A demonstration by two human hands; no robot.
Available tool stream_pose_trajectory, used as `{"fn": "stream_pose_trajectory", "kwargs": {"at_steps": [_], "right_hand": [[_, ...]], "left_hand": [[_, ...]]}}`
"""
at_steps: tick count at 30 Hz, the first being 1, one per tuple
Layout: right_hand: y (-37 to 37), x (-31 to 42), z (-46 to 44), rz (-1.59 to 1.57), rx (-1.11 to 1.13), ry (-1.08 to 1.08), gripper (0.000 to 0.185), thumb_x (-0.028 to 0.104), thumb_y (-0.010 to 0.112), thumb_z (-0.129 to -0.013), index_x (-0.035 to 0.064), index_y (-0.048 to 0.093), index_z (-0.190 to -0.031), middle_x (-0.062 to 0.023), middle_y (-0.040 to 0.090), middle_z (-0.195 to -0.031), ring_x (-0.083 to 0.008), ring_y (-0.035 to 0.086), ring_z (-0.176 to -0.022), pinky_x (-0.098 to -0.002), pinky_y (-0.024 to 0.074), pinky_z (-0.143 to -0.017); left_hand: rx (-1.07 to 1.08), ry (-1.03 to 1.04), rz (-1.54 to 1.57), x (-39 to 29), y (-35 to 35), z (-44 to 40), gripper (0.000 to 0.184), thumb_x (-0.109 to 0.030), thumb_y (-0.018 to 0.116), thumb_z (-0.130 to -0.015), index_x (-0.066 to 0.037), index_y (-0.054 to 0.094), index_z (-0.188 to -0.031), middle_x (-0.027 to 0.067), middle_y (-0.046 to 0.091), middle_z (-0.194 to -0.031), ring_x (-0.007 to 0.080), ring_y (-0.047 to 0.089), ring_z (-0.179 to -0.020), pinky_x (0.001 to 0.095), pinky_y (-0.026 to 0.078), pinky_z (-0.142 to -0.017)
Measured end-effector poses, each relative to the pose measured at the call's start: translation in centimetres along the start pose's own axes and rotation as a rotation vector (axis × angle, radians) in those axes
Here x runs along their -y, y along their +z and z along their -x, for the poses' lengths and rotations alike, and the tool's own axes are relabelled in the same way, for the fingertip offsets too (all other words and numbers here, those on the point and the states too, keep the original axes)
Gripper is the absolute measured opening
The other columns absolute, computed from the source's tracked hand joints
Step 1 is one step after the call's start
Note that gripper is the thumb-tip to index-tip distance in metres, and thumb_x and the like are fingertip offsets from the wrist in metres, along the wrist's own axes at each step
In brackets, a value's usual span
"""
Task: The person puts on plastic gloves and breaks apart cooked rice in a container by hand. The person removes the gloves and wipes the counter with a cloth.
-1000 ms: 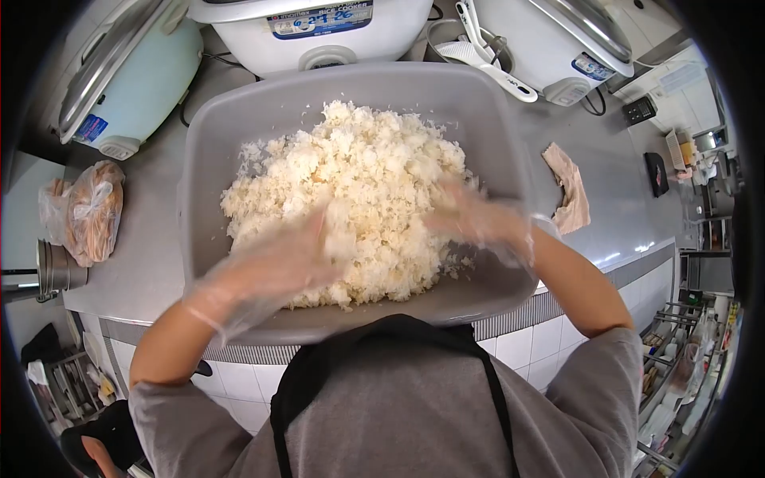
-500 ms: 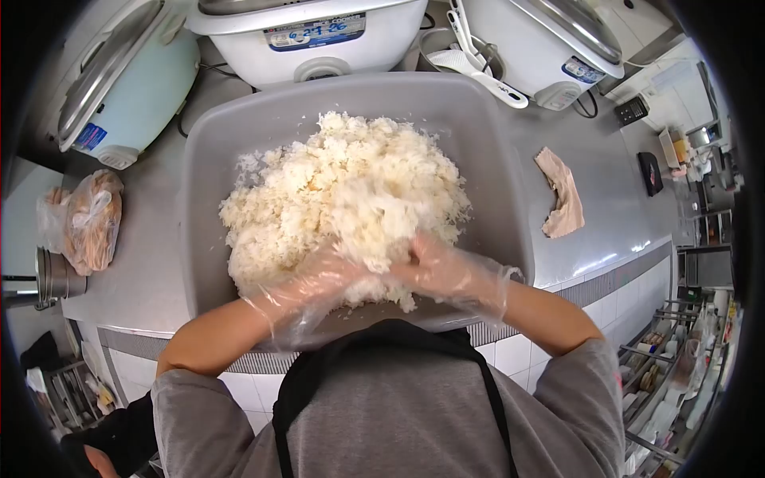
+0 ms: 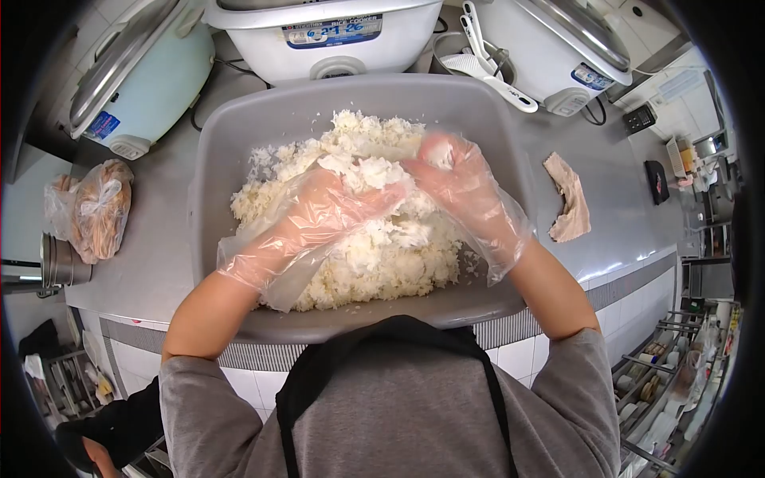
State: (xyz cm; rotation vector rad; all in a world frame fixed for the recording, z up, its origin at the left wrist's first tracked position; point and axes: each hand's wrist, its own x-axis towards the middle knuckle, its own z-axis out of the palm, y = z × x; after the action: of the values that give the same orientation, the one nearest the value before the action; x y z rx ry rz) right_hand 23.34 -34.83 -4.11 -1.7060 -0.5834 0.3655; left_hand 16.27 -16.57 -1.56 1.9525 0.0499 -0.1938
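Note:
A large grey tub [image 3: 494,103] holds a big mound of cooked white rice [image 3: 382,279]. Both of my hands wear loose clear plastic gloves and are over the rice. My left hand [image 3: 343,203] is cupped with a clump of rice lying in it, its fingers reaching toward the right hand. My right hand [image 3: 446,167] has its fingers curled in, with a bit of rice showing white inside the grip. The hands nearly meet above the middle of the mound; whether they touch is hard to tell.
Behind the tub stand a white rice cooker [image 3: 335,40], another at right [image 3: 558,68] and a pale one at left [image 3: 151,80]. White paddles [image 3: 478,60] rest in a metal pot. A beige cloth [image 3: 568,199] lies right, a plastic bag [image 3: 103,207] left. Another person's arm [image 3: 100,458] shows lower left.
Both hands have moved away from me, up from the near side of the rice to its middle and far part. The rice between them has shifted, leaving a mound nearer to me.

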Motion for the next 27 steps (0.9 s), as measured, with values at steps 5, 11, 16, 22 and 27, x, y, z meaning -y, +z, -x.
{"fn": "stream_pose_trajectory", "kwargs": {"at_steps": [5, 11, 16, 22, 27], "right_hand": [[-0.4, -0.2, -1.7, 0.025, 0.079, 0.065, 0.033, -0.001, 0.055, -0.079, 0.0066, 0.047, -0.109, -0.0006, 0.05, -0.094, -0.0059, 0.047, -0.079, -0.0222, 0.0414, -0.069], [-2.3, -3.2, -1.6, 0.159, 0.205, 0.455, 0.076, 0.022, 0.066, -0.077, 0.0086, 0.026, -0.14, -0.0254, 0.041, -0.129, -0.0347, 0.038, -0.122, -0.0382, 0.0379, -0.099], [1.3, -4.2, 1.2, 0.523, 0.399, 0.266, 0.096, 0.027, 0.074, -0.069, 0.0052, 0.018, -0.144, -0.028, 0.032, -0.138, -0.0392, 0.023, -0.134, -0.0431, 0.0276, -0.108], [1.3, -2.4, 2.7, -0.144, 0.225, 0.507, 0.08, 0.003, 0.066, -0.072, 0.0043, 0.025, -0.14, -0.014, 0.045, -0.131, -0.0258, 0.045, -0.12, -0.0341, 0.0404, -0.099], [1.6, -3.0, 2.5, -0.627, 0.106, 0.165, 0.064, -0.005, 0.057, -0.082, 0.0066, 0.028, -0.138, -0.0082, 0.049, -0.126, -0.0163, 0.05, -0.113, -0.028, 0.0435, -0.094]], "left_hand": [[-0.125, 0.26, -0.392, 2.3, -1.3, -0.7, 0.045, -0.028, 0.068, -0.077, -0.007, 0.054, -0.115, 0.0086, 0.062, -0.098, 0.0148, 0.054, -0.087, 0.031, 0.043, -0.082], [0.387, -0.232, -0.324, 3.5, -4.8, 0.5, 0.086, -0.019, 0.07, -0.071, -0.009, 0.022, -0.141, 0.024, 0.052, -0.12, 0.0312, 0.047, -0.117, 0.0388, 0.035, -0.102], [0.364, -0.342, 0.09, 7.2, 2.7, 0.8, 0.12, -0.034, 0.082, -0.061, -0.006, 0.0, -0.145, 0.0301, 0.03, -0.139, 0.0375, 0.022, -0.135, 0.0403, 0.017, -0.112], [0.28, -0.104, -0.038, 7.1, 5.1, -0.8, 0.106, -0.019, 0.078, -0.07, -0.006, 0.005, -0.145, 0.024, 0.035, -0.138, 0.0278, 0.035, -0.129, 0.0405, 0.033, -0.106], [0.293, 0.042, 0.43, 1.7, 2.4, -1.8, 0.093, -0.012, 0.076, -0.072, -0.018, 0.017, -0.144, 0.0144, 0.049, -0.129, 0.0225, 0.048, -0.119, 0.0325, 0.043, -0.097]]}}
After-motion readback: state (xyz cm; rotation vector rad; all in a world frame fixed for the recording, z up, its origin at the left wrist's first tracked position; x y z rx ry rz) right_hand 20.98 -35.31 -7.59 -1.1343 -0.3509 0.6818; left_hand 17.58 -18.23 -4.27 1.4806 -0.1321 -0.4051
